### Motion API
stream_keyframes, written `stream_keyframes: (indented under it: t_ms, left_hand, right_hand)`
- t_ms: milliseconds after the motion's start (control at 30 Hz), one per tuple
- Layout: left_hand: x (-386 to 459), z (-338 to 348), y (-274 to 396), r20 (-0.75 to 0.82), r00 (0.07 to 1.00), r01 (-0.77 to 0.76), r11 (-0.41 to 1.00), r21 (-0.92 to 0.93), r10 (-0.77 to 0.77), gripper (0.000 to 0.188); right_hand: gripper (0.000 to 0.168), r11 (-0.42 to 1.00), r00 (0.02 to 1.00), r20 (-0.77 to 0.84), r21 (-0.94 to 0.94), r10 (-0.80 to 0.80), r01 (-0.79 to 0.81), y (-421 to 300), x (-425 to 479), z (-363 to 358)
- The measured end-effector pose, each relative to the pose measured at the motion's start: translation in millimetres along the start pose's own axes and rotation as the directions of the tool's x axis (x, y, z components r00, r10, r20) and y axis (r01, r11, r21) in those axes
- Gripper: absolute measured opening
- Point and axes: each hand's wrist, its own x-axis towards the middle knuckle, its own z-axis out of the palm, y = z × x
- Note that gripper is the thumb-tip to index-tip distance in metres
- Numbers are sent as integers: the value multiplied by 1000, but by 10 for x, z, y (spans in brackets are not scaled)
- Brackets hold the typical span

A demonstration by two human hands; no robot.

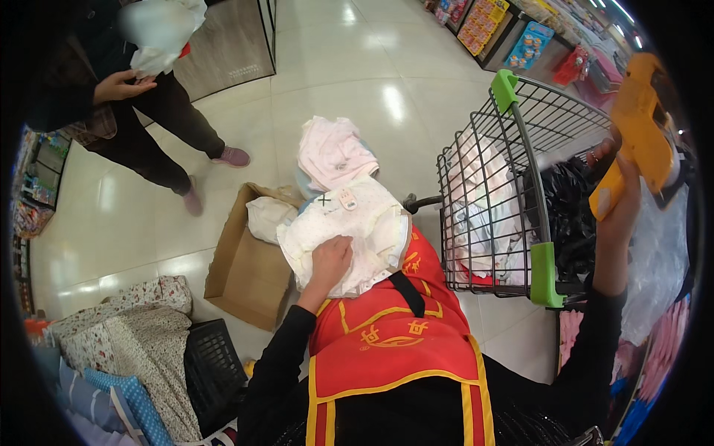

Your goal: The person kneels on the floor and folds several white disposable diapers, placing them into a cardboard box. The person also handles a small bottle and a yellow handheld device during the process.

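Across my lap, over a red apron (396, 357) with yellow trim, lies a cream dotted garment (318, 223) with a small tag (348, 199) and a dark cross-shaped mark near its top. My left hand (333, 259) is curled onto its cloth, fingertips hidden from view. Just beyond the cream garment, folded pale pink clothing (334, 150) rests on something bluish that is mostly covered. Up at the right, above the shopping cart, my right hand (627, 178) grips a yellow handheld labelling gun (644, 122), well apart from the garment.
A wire shopping cart (493, 212) with green corners holds clothes (479, 184) and a black plastic bag (563, 206). Left of my lap stands a cardboard box (245, 279) with a white cloth (270, 219). Nearby are a black crate (215, 368) and floral fabric (139, 340). Another person (162, 117) stands ahead, left.
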Motion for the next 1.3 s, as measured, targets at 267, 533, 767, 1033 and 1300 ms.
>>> stream_keyframes:
  t_ms: [267,533,767,1033,1300]
  left_hand:
    - [-92,23,-27,39,999,19,998,53,-21,15]
    - [-135,62,-21,64,998,4,995,103,-11,13]
    - [-157,93,5,49,999,0,994,108,-6,13]
    - [-96,91,159,52,999,11,1000,-19,-10,13]
    - [-487,-256,373,22,994,107,992,63,-109,18]
  right_hand:
    - [67,986,957,237,67,-166,154,-126,-321,353]
    - [63,964,954,185,164,-237,208,-6,-132,425]
    - [59,916,915,182,258,-360,309,190,164,479]
    - [45,973,883,420,177,-209,146,117,-396,556]
    - [37,987,693,704,-68,152,-147,1236,-1233,436]
